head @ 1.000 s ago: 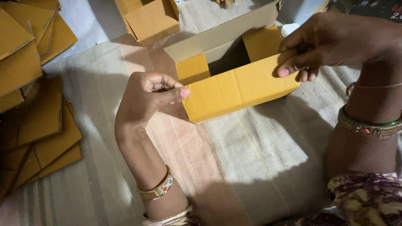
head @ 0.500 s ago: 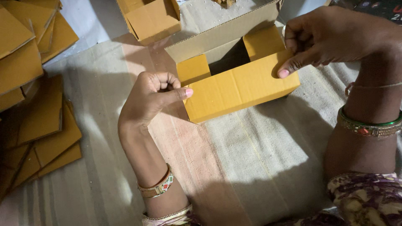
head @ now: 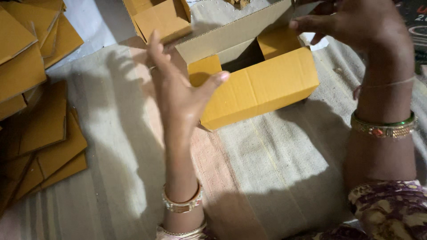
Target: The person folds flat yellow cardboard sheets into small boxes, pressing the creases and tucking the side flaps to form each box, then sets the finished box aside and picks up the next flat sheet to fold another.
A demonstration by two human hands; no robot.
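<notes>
A: In the head view, where is the half-folded yellow-orange corrugated cardboard box point(head: 260, 86) found?

B: It is seen on the striped pale cloth point(head: 275, 178), its long axis running left to right, slightly tilted.

A: And the hands?

B: The left hand point(head: 178, 89) is raised just beside the box's left end, fingers spread wide, nothing held. The right hand point(head: 356, 26) is set at the far right corner; its fingers seem pinched on a flap, nearer the box.

A: Anything else?

B: Flat yellow-orange cardboard blanks point(head: 35, 102) are stacked at the left.
</notes>
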